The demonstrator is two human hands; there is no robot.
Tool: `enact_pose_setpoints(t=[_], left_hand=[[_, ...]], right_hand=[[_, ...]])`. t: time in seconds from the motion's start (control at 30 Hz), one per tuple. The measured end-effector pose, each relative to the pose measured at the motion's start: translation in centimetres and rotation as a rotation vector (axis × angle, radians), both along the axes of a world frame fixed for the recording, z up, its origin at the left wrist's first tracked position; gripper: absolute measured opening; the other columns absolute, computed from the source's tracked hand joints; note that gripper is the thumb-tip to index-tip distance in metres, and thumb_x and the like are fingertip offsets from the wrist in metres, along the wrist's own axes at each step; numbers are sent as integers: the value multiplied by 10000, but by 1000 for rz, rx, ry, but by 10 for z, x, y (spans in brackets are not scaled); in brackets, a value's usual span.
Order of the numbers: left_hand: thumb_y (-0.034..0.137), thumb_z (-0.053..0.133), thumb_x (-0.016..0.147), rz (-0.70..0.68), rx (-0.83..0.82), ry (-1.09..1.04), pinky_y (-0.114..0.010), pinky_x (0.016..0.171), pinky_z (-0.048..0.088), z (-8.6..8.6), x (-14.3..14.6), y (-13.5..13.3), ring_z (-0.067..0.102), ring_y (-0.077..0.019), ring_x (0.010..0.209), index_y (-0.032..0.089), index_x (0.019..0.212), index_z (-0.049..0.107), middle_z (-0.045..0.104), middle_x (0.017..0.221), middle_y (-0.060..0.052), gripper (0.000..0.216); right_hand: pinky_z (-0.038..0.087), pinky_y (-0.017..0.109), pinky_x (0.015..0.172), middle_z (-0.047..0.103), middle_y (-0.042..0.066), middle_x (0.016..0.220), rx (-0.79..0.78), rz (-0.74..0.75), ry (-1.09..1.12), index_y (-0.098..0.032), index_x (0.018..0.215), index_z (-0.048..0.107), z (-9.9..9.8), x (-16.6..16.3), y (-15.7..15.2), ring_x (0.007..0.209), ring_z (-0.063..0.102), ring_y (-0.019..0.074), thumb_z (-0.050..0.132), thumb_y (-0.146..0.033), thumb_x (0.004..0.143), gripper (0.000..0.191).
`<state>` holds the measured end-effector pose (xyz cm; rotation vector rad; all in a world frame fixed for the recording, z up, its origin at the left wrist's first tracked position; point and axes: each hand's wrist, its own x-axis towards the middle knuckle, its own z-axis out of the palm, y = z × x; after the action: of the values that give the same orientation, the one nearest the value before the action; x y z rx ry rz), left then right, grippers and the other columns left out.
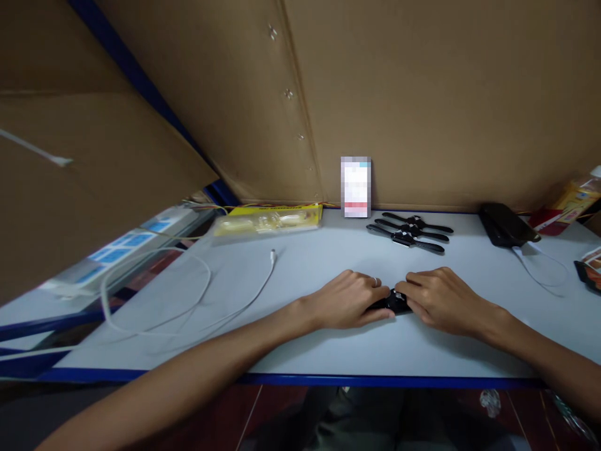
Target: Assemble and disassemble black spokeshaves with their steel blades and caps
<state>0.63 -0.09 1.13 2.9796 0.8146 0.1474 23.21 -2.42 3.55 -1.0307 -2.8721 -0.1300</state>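
A black spokeshave [399,302] with bright metal parts at its middle lies low over the white tabletop, between my two hands. My left hand [357,299] is closed around its left side, with a ring on one finger. From the right, my right hand [439,297] grips the other side, fingertips pressed near the middle. Both handles are mostly covered by my fingers. Farther back, three similar black spokeshaves [410,232] lie in a loose group, their handles pointing left and right.
A lit phone [355,188] leans against the cardboard wall. Back left lies a clear plastic package [267,221]; a white cable [246,307] loops across the left side. To the right sit a black case-like object [504,225] with a cable and a bottle [580,194]. A blue edge [375,379] borders the front.
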Motion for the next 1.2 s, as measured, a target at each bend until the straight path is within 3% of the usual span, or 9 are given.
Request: enact_pose_setpoints(t=[0.13,0.23,0.33,0.43,0.53,0.73,0.97,1.2], left_hand=[[547,356,1032,-2,-7,5,-283,530,330,0,0,0,615,-157,616,170,860,623,656,748,-34,493],[549,360,1031,5,-4,27,-285,524,307,1,0,0,616,-161,621,172,859,615,666,770,-35,486],[552,367,1028,10,-5,42,-284,522,290,1,0,0,610,-163,619,174,871,616,676,784,-35,479],[548,382,1026,10,-9,35,-280,524,287,1,0,0,609,-162,622,171,875,622,675,780,-35,471],[546,378,1027,7,-8,24,-281,526,289,0,0,0,613,-159,623,170,866,620,667,765,-31,475],[562,346,1029,4,10,21,-286,514,287,-1,0,0,610,-153,605,167,876,627,665,766,-39,509],[553,349,1032,-5,2,-3,-282,519,304,-2,-1,1,609,-152,607,161,862,625,653,743,-30,509],[542,364,1030,-7,9,8,-284,524,327,-2,-1,1,631,-161,639,169,933,633,687,813,-38,470]], right_hand=[[167,307,548,634,18,757,-71,92,12,-172,899,674,1,0,-2,566,438,112,489,-73,834,221],[154,315,544,613,24,713,-34,48,-10,-159,829,669,1,0,-1,554,415,119,466,-79,845,219],[153,320,547,617,35,717,8,-15,-14,-146,878,680,1,1,0,557,413,126,438,-88,875,249],[166,318,555,635,29,763,-49,41,13,-167,962,686,2,1,0,576,431,124,465,-104,869,248],[169,319,562,631,17,761,-98,96,19,-180,890,680,2,1,-1,584,438,119,490,-117,851,204],[154,324,561,635,39,741,15,-8,5,-155,858,676,0,1,1,581,447,126,474,-117,867,206],[177,317,552,641,22,797,-58,67,19,-170,946,656,-2,-2,-2,572,459,117,472,-162,952,185],[217,313,555,658,48,851,-64,26,60,-155,968,632,-9,-2,1,598,493,130,460,-164,950,173]])
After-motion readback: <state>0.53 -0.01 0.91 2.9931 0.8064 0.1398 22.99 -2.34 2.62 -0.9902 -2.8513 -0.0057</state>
